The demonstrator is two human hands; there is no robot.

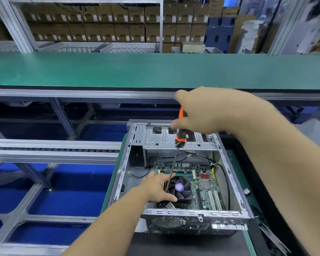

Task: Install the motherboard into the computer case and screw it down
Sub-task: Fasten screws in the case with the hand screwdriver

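An open metal computer case [229,182] lies on its side in front of me. The green motherboard [205,185] sits inside it, with a black CPU fan [181,187] on its left part. My right hand [207,111] is high above the case, closed on the orange-and-black handle of a long screwdriver [181,133]. The thin shaft slants down to the left edge of the fan. My left hand [157,189] rests inside the case against the fan's left side, fingers curled around the shaft's lower end; the tip is hidden.
Black cables [224,174] run along the case's right inner wall. The case stands on a dark mat [174,244] with a green edge. A green conveyor belt [118,71] runs across beyond it, with aluminium frames [54,150] to the left and stacked cartons [100,21] behind.
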